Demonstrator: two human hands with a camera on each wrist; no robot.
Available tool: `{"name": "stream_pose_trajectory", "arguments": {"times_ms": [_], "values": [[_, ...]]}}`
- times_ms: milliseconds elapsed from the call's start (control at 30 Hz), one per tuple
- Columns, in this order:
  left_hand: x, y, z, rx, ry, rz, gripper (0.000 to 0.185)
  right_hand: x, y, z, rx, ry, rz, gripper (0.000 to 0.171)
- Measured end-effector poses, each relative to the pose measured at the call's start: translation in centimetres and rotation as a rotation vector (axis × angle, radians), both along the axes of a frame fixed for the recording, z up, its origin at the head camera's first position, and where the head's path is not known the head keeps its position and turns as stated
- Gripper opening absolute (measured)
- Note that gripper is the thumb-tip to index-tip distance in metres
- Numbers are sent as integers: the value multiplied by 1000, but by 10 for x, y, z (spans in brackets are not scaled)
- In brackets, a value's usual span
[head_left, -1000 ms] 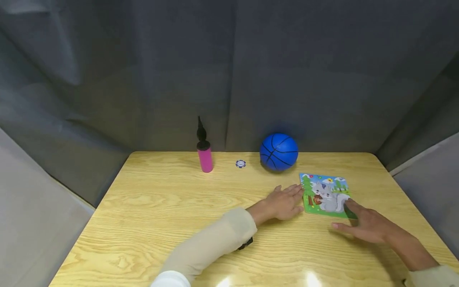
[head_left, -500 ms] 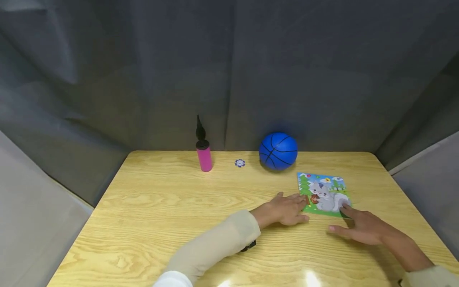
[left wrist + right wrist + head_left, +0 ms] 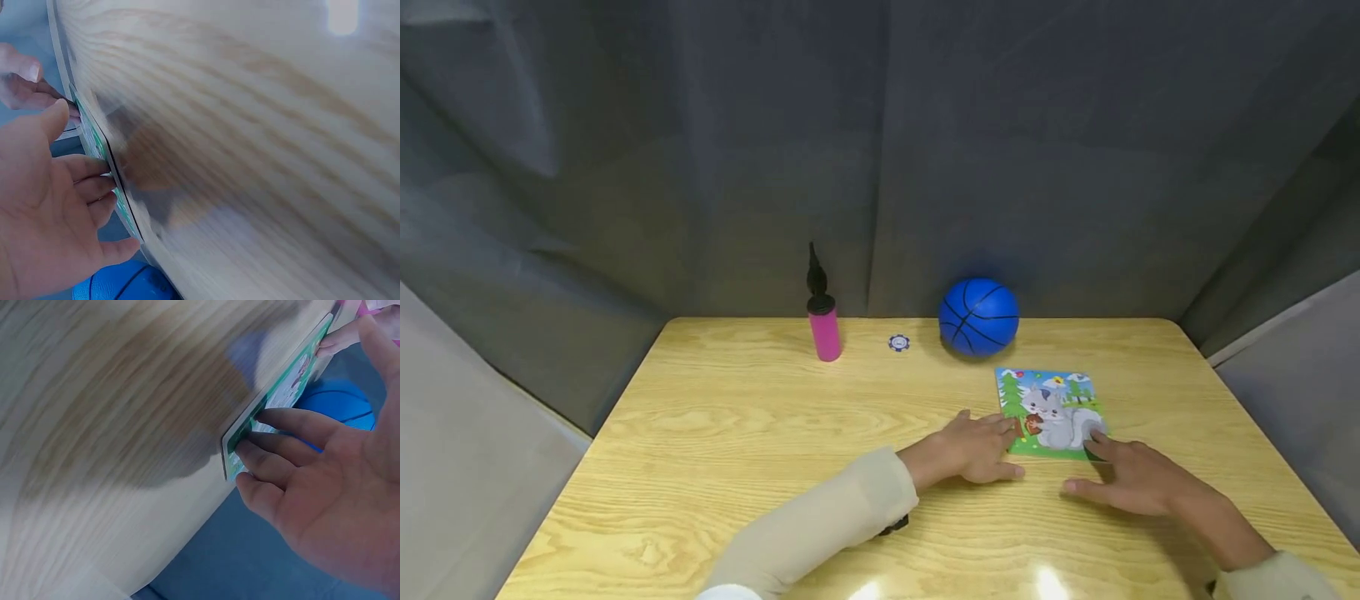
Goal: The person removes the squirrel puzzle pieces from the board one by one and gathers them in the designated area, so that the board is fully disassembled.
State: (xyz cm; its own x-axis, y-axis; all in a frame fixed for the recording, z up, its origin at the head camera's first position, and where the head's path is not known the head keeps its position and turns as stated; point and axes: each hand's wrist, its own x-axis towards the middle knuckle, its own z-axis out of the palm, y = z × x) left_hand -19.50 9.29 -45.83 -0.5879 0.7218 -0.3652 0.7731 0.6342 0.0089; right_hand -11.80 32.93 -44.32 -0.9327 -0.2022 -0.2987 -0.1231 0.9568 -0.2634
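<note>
A flat picture board [image 3: 1051, 410] with a grey squirrel holding an acorn lies face up on the right half of the table. My left hand [image 3: 973, 447] has its fingers extended, the tips at the board's left edge. Across from it, the fingertips of my right hand [image 3: 1138, 477] rest on the lower right corner, thumb spread away. In the left wrist view the board [image 3: 92, 134] lies flat under the straight fingers [image 3: 94, 187]. The right wrist view has the fingertips pressing on the board's green border [image 3: 240, 434].
Behind the board sits a blue ball [image 3: 979, 317] with black lines. Further left are a blue and white poker chip [image 3: 898, 342] and an upright pink hand pump [image 3: 825, 333] with a black nozzle. A dark curtain [image 3: 775, 150] hangs behind the wooden table [image 3: 737, 433].
The board has slid left and slightly nearer to me, with both hands moving along with it. Ball, chip and pump keep their places on the table.
</note>
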Motion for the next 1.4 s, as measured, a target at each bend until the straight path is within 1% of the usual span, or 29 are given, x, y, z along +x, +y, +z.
{"name": "stream_pose_trajectory", "arguments": {"times_ms": [100, 233, 367, 467, 533, 667, 767, 867, 1000, 1100, 1267, 1400], "values": [[3, -11, 0, 7, 6, -3, 70, 1, -8, 2, -3, -3, 10, 89], [7, -28, 3, 20, 4, -7, 70, 1, -22, 3, -14, 4, 32, 90], [10, -46, 8, 23, -20, -11, 71, 1, -35, 7, -19, 16, 69, 89], [12, -60, 12, 16, -40, -1, 72, 0, -45, 8, -28, 31, 105, 88], [12, -69, 14, 13, -44, 4, 72, -1, -52, 9, -37, 41, 129, 87], [16, -84, 17, -7, -29, 9, 72, -3, -65, 9, -38, 53, 168, 85], [19, -95, 20, -36, -18, 27, 72, -4, -77, 10, -33, 63, 189, 84], [22, -106, 24, -56, -16, 59, 73, -5, -91, 11, -40, 75, 225, 82], [25, -125, 30, -53, -51, 113, 74, -6, -110, 11, -53, 77, 288, 75], [27, -138, 32, -44, -75, 141, 73, -7, -122, 11, -49, 70, 325, 73], [29, -160, 34, -21, -99, 149, 73, -5, -139, 13, -36, 55, 360, 72], [34, -178, 36, 5, -133, 158, 72, -5, -151, 13, -38, 48, 390, 71]]}}
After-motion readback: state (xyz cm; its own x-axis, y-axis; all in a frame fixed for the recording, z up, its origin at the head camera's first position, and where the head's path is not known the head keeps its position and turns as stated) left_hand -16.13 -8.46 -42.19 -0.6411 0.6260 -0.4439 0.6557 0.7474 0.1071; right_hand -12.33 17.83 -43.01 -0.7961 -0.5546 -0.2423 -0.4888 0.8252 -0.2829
